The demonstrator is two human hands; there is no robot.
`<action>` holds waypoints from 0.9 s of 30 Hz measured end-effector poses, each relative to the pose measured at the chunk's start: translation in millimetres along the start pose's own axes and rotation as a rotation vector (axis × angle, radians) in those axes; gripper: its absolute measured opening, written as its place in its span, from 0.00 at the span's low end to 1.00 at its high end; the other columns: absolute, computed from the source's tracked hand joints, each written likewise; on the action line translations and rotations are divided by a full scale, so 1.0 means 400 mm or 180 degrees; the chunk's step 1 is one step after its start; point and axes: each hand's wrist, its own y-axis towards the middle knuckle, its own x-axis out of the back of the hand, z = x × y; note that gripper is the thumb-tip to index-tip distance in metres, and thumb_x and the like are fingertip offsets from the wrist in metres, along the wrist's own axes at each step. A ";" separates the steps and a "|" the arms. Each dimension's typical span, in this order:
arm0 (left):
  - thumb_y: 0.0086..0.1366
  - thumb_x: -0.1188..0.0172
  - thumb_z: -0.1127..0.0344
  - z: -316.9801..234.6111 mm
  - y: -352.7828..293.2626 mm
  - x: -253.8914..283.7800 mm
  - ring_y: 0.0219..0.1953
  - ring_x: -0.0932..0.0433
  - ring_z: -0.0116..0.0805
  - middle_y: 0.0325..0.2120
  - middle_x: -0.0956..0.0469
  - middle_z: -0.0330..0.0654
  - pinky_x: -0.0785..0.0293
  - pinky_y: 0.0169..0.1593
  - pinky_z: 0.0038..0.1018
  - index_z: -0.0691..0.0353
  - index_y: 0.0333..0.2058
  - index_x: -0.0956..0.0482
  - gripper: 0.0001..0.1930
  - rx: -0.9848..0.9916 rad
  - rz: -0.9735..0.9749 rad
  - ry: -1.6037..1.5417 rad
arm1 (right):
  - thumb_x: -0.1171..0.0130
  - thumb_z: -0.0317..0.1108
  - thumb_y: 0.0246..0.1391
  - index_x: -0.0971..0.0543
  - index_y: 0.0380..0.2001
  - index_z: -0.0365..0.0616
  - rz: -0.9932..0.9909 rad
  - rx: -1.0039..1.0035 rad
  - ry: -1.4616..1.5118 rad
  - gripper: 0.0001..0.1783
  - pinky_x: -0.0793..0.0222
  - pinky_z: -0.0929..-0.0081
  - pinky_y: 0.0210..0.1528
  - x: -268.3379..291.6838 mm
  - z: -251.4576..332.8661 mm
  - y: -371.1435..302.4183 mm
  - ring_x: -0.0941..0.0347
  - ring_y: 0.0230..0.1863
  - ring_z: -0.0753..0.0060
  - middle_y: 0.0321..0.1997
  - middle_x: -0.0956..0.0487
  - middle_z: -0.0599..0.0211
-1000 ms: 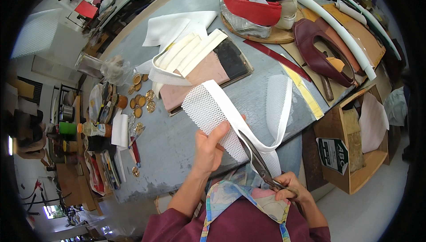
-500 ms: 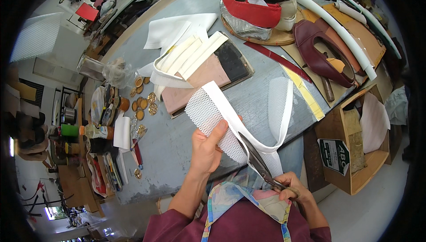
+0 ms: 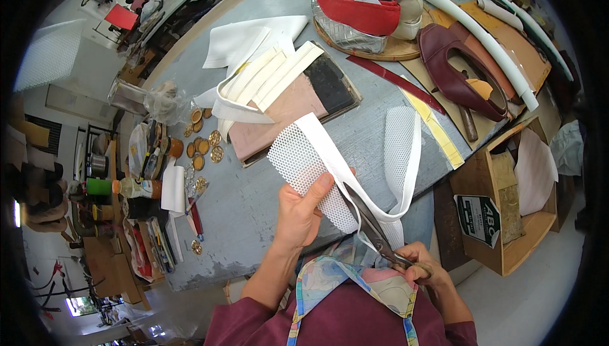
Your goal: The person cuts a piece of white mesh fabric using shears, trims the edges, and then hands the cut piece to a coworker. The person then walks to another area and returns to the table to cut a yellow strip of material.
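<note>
A blue-grey desk point(image 3: 241, 219) with worn paint fills the middle of the room. At four o'clock a pale floor point(image 3: 507, 301) spreads below an open wooden drawer point(image 3: 480, 178). Brown wooden furniture point(image 3: 101, 254) stands at eight o'clock, a small bright window point(image 3: 79, 306) beyond it. A dark slatted grille point(image 3: 45, 132) shows at nine o'clock, and a whitish wall point(image 3: 95, 73) at ten.
</note>
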 end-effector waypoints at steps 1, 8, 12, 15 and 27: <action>0.71 0.42 0.66 0.001 -0.002 0.001 0.42 0.15 0.40 0.41 0.16 0.54 0.15 0.45 0.37 0.70 0.48 0.21 0.14 0.0010 -0.0033 0.0006 | 0.19 0.62 0.34 0.28 0.19 0.46 0.0002 -0.0076 0.0046 0.34 0.50 0.82 0.26 -0.001 0.001 0.001 0.40 0.25 0.87 0.22 0.32 0.82; 0.72 0.42 0.65 0.012 -0.008 0.001 0.42 0.15 0.40 0.42 0.16 0.53 0.15 0.45 0.36 0.70 0.48 0.21 0.14 0.0034 -0.0062 -0.0080 | 0.19 0.62 0.34 0.28 0.20 0.46 0.0084 -0.0095 0.0199 0.34 0.49 0.82 0.27 -0.004 0.004 0.005 0.41 0.26 0.87 0.23 0.32 0.82; 0.72 0.43 0.65 0.014 -0.010 0.005 0.42 0.15 0.41 0.42 0.16 0.54 0.15 0.45 0.37 0.70 0.48 0.21 0.14 0.0111 -0.0106 -0.0198 | 0.19 0.60 0.36 0.28 0.21 0.46 0.0088 -0.0109 0.0271 0.33 0.49 0.82 0.27 -0.007 0.000 0.003 0.41 0.26 0.87 0.23 0.33 0.82; 0.72 0.43 0.65 0.015 -0.008 0.008 0.43 0.15 0.41 0.43 0.17 0.54 0.15 0.45 0.37 0.70 0.49 0.22 0.14 0.0108 -0.0062 -0.0240 | 0.19 0.55 0.38 0.27 0.21 0.46 0.0077 0.0033 0.0234 0.30 0.48 0.83 0.27 -0.006 -0.008 0.003 0.41 0.26 0.88 0.24 0.32 0.83; 0.73 0.45 0.67 0.020 -0.011 0.016 0.46 0.16 0.42 0.47 0.18 0.55 0.16 0.49 0.37 0.73 0.53 0.24 0.16 0.0067 -0.0196 -0.0306 | 0.18 0.48 0.40 0.27 0.21 0.46 0.0037 0.0093 0.0004 0.26 0.48 0.83 0.26 0.000 -0.029 0.007 0.41 0.26 0.89 0.24 0.32 0.83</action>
